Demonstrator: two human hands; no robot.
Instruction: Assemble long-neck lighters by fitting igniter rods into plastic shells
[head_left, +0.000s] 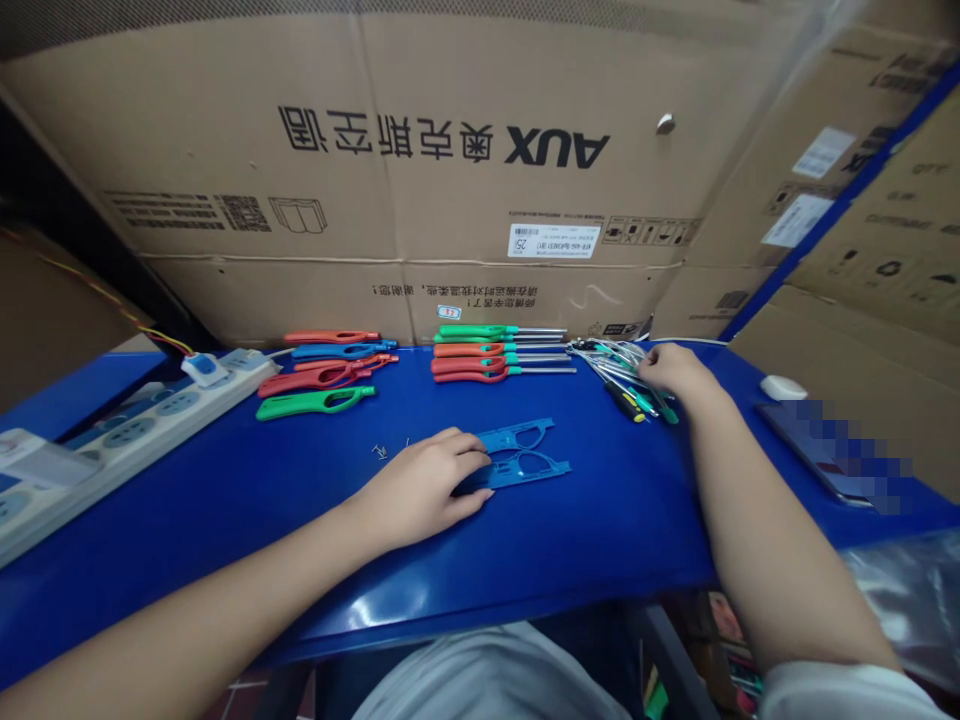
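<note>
- The two blue handle shell halves lie side by side on the worktop, in front of the person, apart from each other along most of their length and not closed into one handle.
- Left hand: its fingers bend over the near ends of these halves, thumb beside the lower one; whether they grip or only rest, I cannot tell.
- Right hand: its fingers curl into the pile of metal rods; what they pinch, if anything, is hidden.
- Judging by the layout, the lighters with rods, in green, orange and red, look the most complete: each has a slim metal rod and a teal collar.
- The rodless handles, to the left, look closed but have only short tips, so rods seem lacking there; the blue pair appears least advanced.
- Small metal screws lie loose beside the left hand.
- The shells look like thin moulded plastic with looped finger openings; the rods are straight, smooth and shiny.
- A black-and-yellow screwdriver handle lies against the pile. The worktop is glossy blue; the cardboard behind is matt and creased.
</note>
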